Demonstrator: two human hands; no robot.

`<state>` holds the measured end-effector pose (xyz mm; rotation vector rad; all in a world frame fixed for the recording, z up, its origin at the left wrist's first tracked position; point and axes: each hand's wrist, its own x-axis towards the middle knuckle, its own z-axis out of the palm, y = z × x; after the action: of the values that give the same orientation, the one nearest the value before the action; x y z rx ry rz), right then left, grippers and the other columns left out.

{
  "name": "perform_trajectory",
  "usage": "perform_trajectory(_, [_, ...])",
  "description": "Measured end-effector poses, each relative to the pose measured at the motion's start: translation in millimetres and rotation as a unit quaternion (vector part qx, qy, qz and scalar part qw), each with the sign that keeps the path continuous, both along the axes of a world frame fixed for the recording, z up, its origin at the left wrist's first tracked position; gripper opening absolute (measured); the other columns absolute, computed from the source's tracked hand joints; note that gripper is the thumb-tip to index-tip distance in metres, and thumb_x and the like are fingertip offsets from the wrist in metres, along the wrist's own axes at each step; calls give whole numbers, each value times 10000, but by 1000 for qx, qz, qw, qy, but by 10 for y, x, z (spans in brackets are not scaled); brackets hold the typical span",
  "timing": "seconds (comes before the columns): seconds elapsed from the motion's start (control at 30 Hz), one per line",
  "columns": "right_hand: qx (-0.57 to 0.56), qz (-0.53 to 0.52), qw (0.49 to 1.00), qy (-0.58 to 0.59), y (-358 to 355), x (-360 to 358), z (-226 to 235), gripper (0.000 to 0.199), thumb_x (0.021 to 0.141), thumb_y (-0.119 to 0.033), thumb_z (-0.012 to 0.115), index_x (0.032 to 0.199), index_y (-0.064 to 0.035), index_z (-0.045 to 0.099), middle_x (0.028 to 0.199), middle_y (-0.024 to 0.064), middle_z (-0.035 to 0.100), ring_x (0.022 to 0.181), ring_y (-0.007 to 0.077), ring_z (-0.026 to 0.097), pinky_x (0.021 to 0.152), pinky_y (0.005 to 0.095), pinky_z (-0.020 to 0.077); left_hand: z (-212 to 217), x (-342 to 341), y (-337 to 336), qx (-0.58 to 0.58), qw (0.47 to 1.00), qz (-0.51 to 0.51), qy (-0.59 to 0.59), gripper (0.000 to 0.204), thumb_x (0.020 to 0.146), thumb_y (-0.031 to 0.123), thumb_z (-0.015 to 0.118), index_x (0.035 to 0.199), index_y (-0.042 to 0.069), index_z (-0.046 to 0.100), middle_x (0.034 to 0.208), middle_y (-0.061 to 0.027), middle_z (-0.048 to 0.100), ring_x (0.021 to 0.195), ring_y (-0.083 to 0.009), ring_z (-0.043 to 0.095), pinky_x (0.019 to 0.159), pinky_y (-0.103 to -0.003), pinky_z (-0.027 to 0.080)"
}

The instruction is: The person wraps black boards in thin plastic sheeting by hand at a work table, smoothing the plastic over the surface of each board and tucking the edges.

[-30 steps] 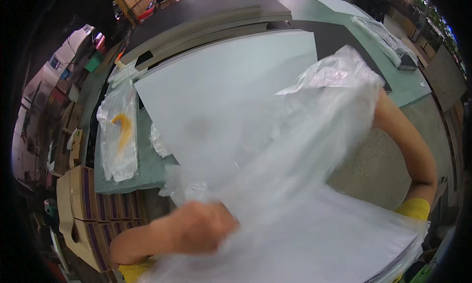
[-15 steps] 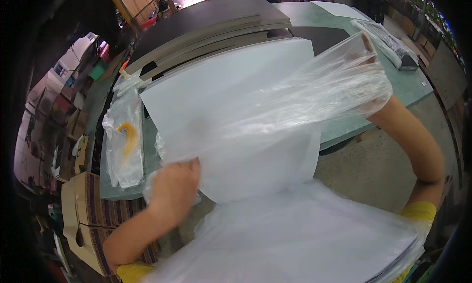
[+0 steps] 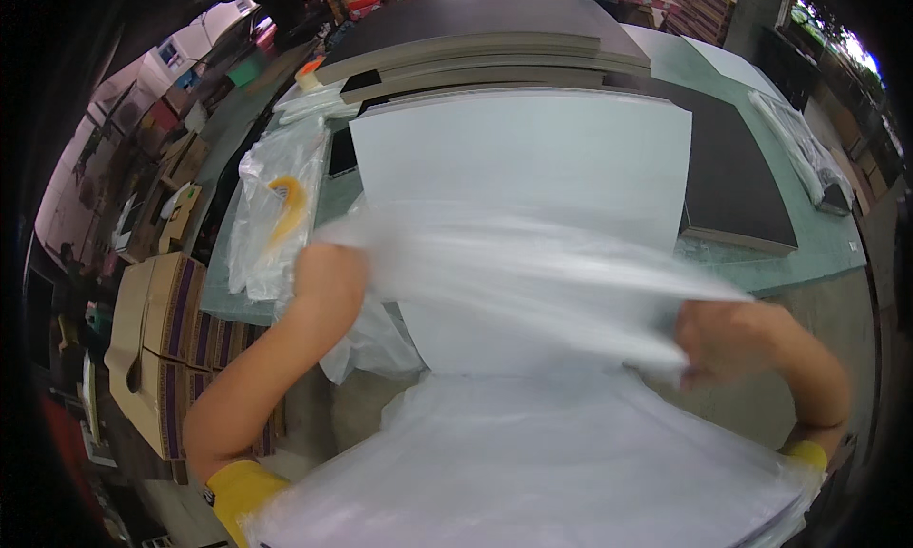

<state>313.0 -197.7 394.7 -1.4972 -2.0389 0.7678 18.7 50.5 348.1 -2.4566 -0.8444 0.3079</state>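
In the head view, we see a clear plastic film [image 3: 533, 267] drawn between two hands, across the near part of the white sheets [image 3: 523, 153], which reach past the near edge of the counter [image 3: 825, 248]. Our left hand [image 3: 330, 274] has a narrow grip, fingers curled on the film's left end; our right hand [image 3: 720, 339] grips its right end. Motion blurs the film and right hand, so we cannot make out each finger. The film veils part of the sheets.
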Motion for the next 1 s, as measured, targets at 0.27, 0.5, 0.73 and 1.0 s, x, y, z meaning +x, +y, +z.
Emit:
perform_trajectory(0.27, [163,-467,869,-18,122,1156,94,363,602,85,574,947,-28,577,803,57,567,727,121,542,623,257,456,198,-190,-267,-394,808,-28,-437,109,705,119,604,653,40,549,626,-23,544,609,-171,545,559,-324,441])
perform_trajectory(0.5, [211,-365,901,-103,794,665,-113,580,577,151,457,1114,-61,505,958,110,558,811,202,546,715,277,431,28,-44,825,36,821,5,-569,433,613,-62,555,1009,110,545,964,-70,520,812,-228,572,688,-335,461])
perform_trajectory(0.73, [226,-309,916,-121,812,1201,-95,674,571,213,335,1175,-53,475,1170,124,452,1118,241,426,910,302,356,297,342,679,-79,870,-70,-481,686,586,-138,524,1192,178,466,1118,-85,443,911,-259,536,767,-345,451])
perform_trajectory(1.0, [255,-243,932,84,151,1286,181,297,626,-14,569,919,7,608,912,77,572,769,178,551,754,267,417,545,-23,494,-210,741,-144,-622,374,607,-83,520,939,55,619,924,-50,552,818,-143,541,706,-237,442])
